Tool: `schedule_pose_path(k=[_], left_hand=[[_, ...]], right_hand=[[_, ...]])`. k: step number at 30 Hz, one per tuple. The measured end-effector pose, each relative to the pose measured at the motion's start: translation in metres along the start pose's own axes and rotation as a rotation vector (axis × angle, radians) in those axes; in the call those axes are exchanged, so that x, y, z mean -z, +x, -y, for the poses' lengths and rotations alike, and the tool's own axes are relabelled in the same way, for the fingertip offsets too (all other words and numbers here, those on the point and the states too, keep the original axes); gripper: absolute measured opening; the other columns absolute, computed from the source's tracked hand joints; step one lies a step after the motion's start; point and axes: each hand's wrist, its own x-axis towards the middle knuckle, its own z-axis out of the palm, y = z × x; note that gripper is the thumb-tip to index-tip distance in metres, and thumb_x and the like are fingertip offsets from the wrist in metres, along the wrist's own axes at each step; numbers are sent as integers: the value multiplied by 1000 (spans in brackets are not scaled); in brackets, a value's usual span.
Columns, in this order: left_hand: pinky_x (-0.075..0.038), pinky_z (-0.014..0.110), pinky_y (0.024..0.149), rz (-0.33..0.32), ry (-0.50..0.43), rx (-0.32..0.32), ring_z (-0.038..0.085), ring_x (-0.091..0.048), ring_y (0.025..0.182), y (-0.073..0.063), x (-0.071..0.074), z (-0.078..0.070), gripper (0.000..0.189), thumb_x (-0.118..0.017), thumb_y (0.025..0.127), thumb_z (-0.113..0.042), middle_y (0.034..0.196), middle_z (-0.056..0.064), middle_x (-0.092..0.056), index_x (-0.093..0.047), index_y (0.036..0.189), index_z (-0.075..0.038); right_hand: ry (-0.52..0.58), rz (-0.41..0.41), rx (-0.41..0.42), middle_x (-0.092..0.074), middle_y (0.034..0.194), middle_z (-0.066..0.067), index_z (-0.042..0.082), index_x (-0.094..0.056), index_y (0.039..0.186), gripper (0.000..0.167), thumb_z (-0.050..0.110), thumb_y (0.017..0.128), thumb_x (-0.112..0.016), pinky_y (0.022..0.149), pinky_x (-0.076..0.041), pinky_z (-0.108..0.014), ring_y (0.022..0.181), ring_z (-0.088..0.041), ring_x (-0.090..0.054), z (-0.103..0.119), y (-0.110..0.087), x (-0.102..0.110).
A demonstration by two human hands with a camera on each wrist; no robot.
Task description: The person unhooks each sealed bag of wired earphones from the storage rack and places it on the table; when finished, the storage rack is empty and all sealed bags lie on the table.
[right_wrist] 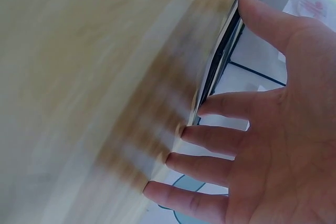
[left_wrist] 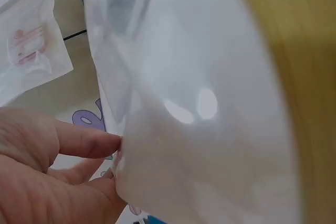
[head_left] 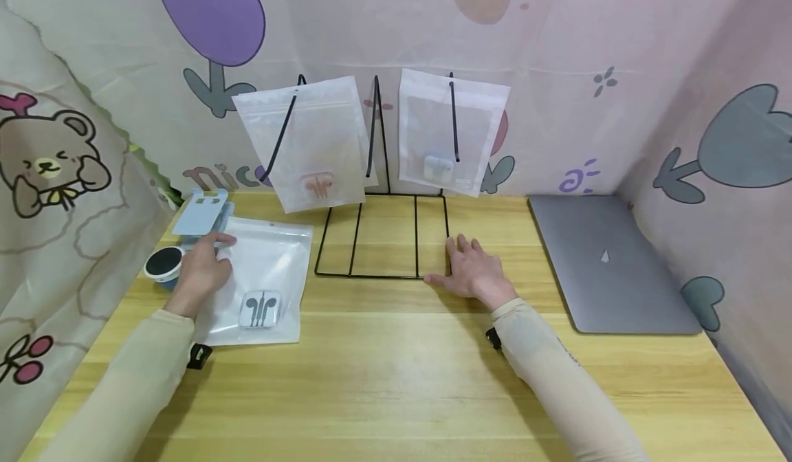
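Observation:
My left hand (head_left: 201, 273) pinches the left edge of a white zip bag (head_left: 275, 259) that lies on the table. Through the bag's front shows a small square case of grey earphones (head_left: 260, 309). In the left wrist view, thumb and finger (left_wrist: 89, 141) meet at the bag's edge (left_wrist: 199, 156). Fingers spread, my right hand (head_left: 473, 269) rests at the right front corner of a black wire rack (head_left: 383, 278). The right wrist view has the thumb and index fingertip against the rack's wire (right_wrist: 218, 51). From the rack's prongs hang bags with red earphones (head_left: 318, 185) and pale earphones (head_left: 438, 167).
Beside the left hand stand a light blue plastic holder (head_left: 199, 214) and a small round white-and-blue item with a dark top (head_left: 163, 262). A closed grey laptop (head_left: 606, 269) lies at the right. Printed cloth (head_left: 569, 91) hangs behind and at both sides.

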Motion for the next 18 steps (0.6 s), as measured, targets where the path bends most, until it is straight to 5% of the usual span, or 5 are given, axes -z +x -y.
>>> schedule_pose_path(k=[9, 14, 18], left_hand=[[-38, 57, 96, 63, 20, 61, 44, -43, 118, 9, -9, -4, 47, -42, 86, 8, 134, 37, -43, -50, 132, 12], [-40, 56, 96, 78, 31, 124, 43, -42, 116, 12, -11, -5, 47, -44, 88, 7, 137, 37, -41, -47, 134, 14], [-40, 57, 95, 92, 40, 106, 45, -41, 118, 15, -13, -7, 48, -43, 88, 8, 139, 39, -38, -43, 135, 17]], right_hand=[[1, 7, -7, -15, 162, -16, 11, -20, 158, 98, 75, 88, -48, 101, -33, -67, 144, -42, -19, 1, 0, -2], [-2, 10, -6, -14, 162, -15, 11, -20, 158, 98, 75, 89, -47, 101, -34, -66, 144, -41, -19, 1, 1, -2], [2, 12, -11, -14, 162, -15, 11, -19, 158, 98, 75, 88, -47, 102, -34, -66, 144, -41, -18, 1, 1, -1]])
